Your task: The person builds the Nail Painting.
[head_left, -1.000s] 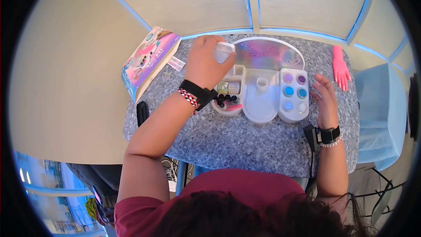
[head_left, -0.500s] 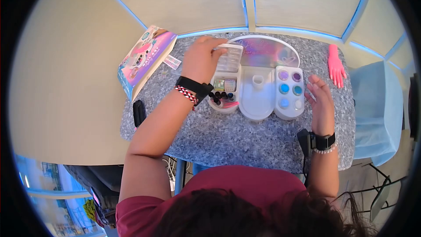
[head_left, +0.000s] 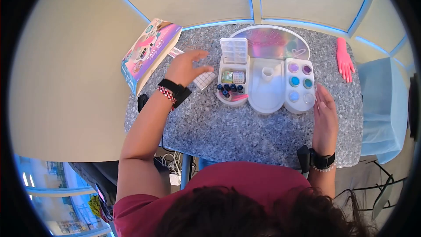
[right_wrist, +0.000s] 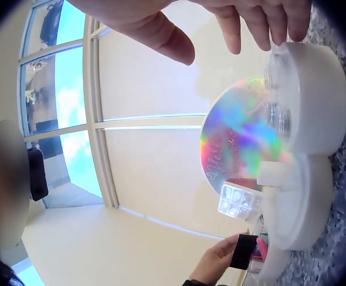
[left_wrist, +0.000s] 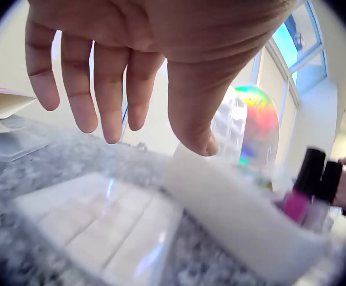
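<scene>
My left hand (head_left: 186, 66) hovers with straight, spread fingers and holds nothing. Under it on the table lies a flat white gridded sheet (head_left: 204, 80), glossy in the left wrist view. Just to the right is the white nail art station (head_left: 266, 98). A clear compartment tray (head_left: 234, 50) stands upright at the back of its left section, behind dark-capped nail polish bottles (head_left: 226, 88) and a pink tool (head_left: 239, 98). The right section bears several pots of purple, blue and pale glitter (head_left: 294, 81). My right hand (head_left: 326, 118) is beside that section, fingers extended, fingertips right at its side.
An opened nail art box (head_left: 151, 55) leans at the left, with a small sticker sheet (head_left: 175, 52) by it. A pink model hand (head_left: 344, 61) lies at the far right. The station's iridescent back panel (head_left: 280, 44) rises behind. Loose cables (head_left: 173, 164) hang below the table.
My left hand has let go of the clear compartment tray, which now stands upright, and moved left over the gridded sheet. My right hand has come closer to the station's side.
</scene>
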`<action>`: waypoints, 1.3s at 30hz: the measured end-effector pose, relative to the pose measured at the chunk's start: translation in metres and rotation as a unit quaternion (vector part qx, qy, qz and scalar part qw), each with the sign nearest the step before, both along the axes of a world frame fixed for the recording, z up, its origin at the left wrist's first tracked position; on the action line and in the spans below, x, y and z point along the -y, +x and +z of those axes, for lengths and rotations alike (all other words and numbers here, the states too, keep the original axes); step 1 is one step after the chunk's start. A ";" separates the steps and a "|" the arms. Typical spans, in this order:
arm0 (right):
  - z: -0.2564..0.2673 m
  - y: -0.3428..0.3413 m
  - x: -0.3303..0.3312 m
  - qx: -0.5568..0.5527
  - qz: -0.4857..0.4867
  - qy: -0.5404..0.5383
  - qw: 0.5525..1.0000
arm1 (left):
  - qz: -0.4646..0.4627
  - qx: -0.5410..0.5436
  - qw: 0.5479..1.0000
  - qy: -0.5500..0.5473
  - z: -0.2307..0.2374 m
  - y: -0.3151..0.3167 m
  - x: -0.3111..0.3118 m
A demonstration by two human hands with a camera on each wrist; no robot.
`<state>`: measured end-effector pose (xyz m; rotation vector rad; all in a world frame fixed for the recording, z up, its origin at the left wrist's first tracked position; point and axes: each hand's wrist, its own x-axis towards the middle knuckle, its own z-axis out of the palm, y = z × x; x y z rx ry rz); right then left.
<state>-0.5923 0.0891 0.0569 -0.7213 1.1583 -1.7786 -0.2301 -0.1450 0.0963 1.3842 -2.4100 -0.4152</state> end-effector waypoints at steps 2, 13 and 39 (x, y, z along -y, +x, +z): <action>-0.003 0.000 -0.005 0.008 -0.003 -0.001 1.000 | -0.018 0.043 0.999 -0.014 -0.012 0.011 -0.008; -0.039 0.000 -0.014 0.030 -0.043 -0.006 0.999 | 0.060 0.074 0.995 0.025 -0.001 0.008 -0.018; -0.031 -0.004 -0.011 0.049 -0.030 0.002 0.998 | 0.126 -0.057 0.990 -0.042 -0.002 -0.026 -0.005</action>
